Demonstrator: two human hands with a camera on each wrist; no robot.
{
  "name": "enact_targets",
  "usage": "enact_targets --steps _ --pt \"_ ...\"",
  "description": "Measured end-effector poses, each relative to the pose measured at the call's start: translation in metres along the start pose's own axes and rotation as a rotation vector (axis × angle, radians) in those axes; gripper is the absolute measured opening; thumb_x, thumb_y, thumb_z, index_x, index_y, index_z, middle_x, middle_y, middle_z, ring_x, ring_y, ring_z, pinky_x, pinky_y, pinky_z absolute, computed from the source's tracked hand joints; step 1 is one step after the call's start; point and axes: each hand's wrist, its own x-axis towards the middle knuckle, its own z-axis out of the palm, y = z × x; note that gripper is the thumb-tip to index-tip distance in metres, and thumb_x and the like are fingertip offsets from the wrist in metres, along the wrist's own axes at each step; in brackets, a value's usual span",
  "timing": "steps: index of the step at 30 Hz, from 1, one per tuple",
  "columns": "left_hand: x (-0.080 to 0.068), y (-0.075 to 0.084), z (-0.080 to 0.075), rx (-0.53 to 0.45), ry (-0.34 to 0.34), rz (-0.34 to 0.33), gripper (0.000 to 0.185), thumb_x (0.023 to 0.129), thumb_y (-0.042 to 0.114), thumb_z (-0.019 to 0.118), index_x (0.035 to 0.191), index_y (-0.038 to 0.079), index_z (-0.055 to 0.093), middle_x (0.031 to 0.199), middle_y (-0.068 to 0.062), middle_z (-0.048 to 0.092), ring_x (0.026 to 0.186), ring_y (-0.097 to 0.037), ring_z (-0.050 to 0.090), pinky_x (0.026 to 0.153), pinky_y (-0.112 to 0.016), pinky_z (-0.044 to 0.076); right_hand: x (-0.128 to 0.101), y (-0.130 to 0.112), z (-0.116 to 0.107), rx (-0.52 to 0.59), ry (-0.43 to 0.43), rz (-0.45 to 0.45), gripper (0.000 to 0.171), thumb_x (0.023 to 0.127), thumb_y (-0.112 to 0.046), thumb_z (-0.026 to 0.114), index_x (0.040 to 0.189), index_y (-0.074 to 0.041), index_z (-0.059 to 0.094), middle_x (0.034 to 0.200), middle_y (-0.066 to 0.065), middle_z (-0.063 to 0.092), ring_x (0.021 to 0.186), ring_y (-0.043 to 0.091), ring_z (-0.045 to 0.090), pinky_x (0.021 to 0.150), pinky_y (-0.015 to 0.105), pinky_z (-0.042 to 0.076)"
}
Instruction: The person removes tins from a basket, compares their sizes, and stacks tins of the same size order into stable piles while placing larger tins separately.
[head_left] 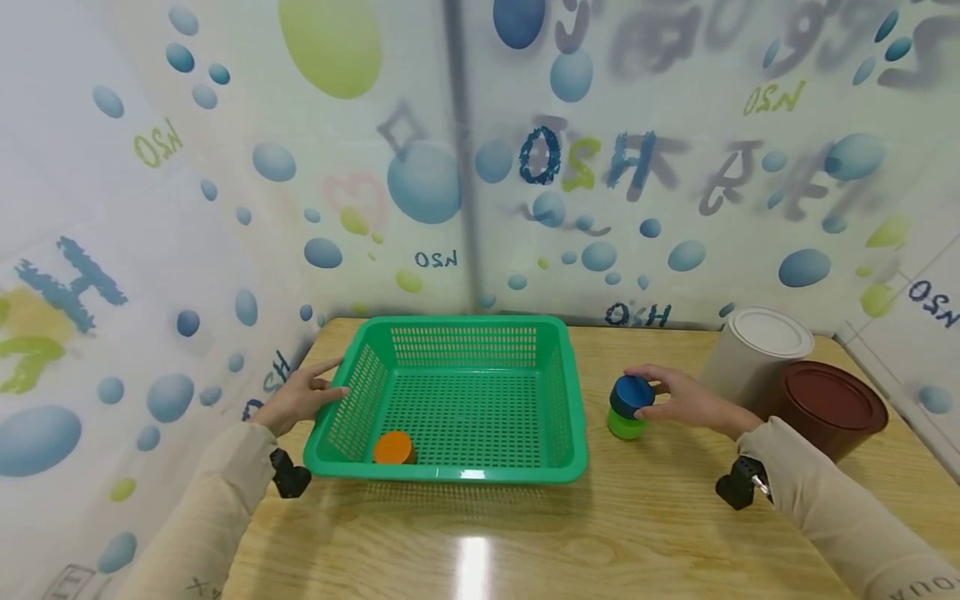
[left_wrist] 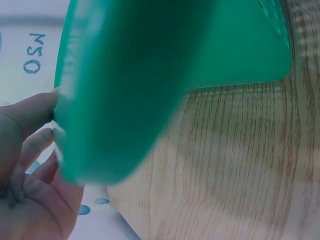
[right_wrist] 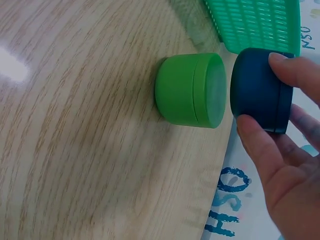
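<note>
My right hand [head_left: 686, 400] pinches the blue jar [head_left: 632, 396] just above the green jar [head_left: 626, 426] on the table [head_left: 675, 533]. The green basket [head_left: 450, 400] lies leftward, where my left hand [head_left: 300, 398] rests spread against its rim.

Wooden table [head_left: 660, 533], green basket [head_left: 450, 392], green jar [head_left: 626, 427], two canisters [head_left: 795, 375]

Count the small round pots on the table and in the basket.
3. An orange pot lies in the basket's near left corner. A green pot stands on the table right of the basket, and the right hand holds a blue pot just above it.
</note>
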Motion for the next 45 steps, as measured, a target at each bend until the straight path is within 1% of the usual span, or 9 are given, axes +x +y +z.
enact_targets --steps 4,11,21,29,34,38,42,45 --pt "0.0 -0.001 0.0 0.001 0.006 -0.008 0.068 0.09 0.021 0.054 0.143 0.009 0.014 0.121 -0.032 0.039 0.093 -0.026 0.054 0.075 -0.042 0.049 0.0 0.001 0.001 -0.018 0.007 -0.023 0.061 0.078 -0.012 0.068 0.127 0.008 0.039 0.126 0.029 0.039 0.113 0.044 0.038 0.087 0.052 0.039" --pt "0.0 0.001 0.0 0.02 0.003 -0.012 0.068 0.09 0.02 0.054 0.143 0.007 0.014 0.118 -0.031 0.041 0.09 -0.025 0.055 0.074 -0.042 0.049 0.001 0.007 0.004 -0.044 0.013 -0.03 0.06 0.075 -0.009 0.07 0.125 0.01 0.041 0.123 0.03 0.042 0.111 0.044 0.041 0.086 0.052 0.04" --pt "0.0 0.002 0.001 0.002 0.004 -0.031 0.069 0.09 0.021 0.054 0.143 0.008 0.013 0.122 -0.032 0.036 0.094 -0.028 0.053 0.075 -0.043 0.049 0.001 0.008 0.007 -0.073 0.029 -0.065 0.061 0.075 -0.01 0.071 0.123 0.011 0.041 0.121 0.031 0.042 0.109 0.045 0.041 0.084 0.051 0.041" --pt "-0.002 0.006 0.002 -0.006 -0.01 -0.03 0.069 0.09 0.02 0.053 0.143 0.008 0.012 0.124 -0.034 0.033 0.097 -0.032 0.052 0.075 -0.042 0.049 -0.002 0.004 0.009 -0.054 0.028 -0.012 0.063 0.075 -0.007 0.07 0.127 0.01 0.037 0.125 0.03 0.038 0.112 0.045 0.038 0.087 0.053 0.038" --pt "-0.004 0.009 0.001 -0.021 -0.028 -0.015 0.069 0.091 0.019 0.052 0.143 0.007 0.01 0.126 -0.036 0.03 0.097 -0.033 0.052 0.073 -0.04 0.049 -0.003 0.003 0.009 -0.042 0.021 0.009 0.066 0.076 -0.009 0.069 0.128 0.01 0.034 0.126 0.031 0.037 0.112 0.047 0.037 0.086 0.055 0.037" --pt "-0.004 0.009 0.001 -0.024 -0.031 -0.014 0.069 0.091 0.019 0.052 0.143 0.007 0.009 0.128 -0.037 0.026 0.1 -0.034 0.051 0.074 -0.041 0.049 -0.004 0.004 0.01 -0.031 0.024 0.018 0.067 0.076 -0.01 0.07 0.129 0.009 0.034 0.127 0.031 0.036 0.111 0.048 0.038 0.084 0.054 0.04" --pt "-0.004 0.008 0.002 -0.022 -0.026 -0.02 0.069 0.091 0.019 0.052 0.143 0.007 0.009 0.127 -0.036 0.028 0.098 -0.034 0.052 0.074 -0.041 0.049 -0.005 0.006 0.012 -0.012 0.028 0.018 0.068 0.076 -0.01 0.07 0.13 0.008 0.033 0.128 0.031 0.034 0.111 0.049 0.037 0.08 0.051 0.044" --pt "-0.003 0.008 0.002 -0.016 -0.024 -0.02 0.07 0.09 0.02 0.053 0.143 0.008 0.009 0.127 -0.037 0.027 0.099 -0.036 0.051 0.074 -0.042 0.049 -0.006 0.007 0.013 0.013 0.035 0.016 0.069 0.076 -0.01 0.069 0.132 0.007 0.031 0.129 0.031 0.032 0.111 0.049 0.036 0.078 0.05 0.045"
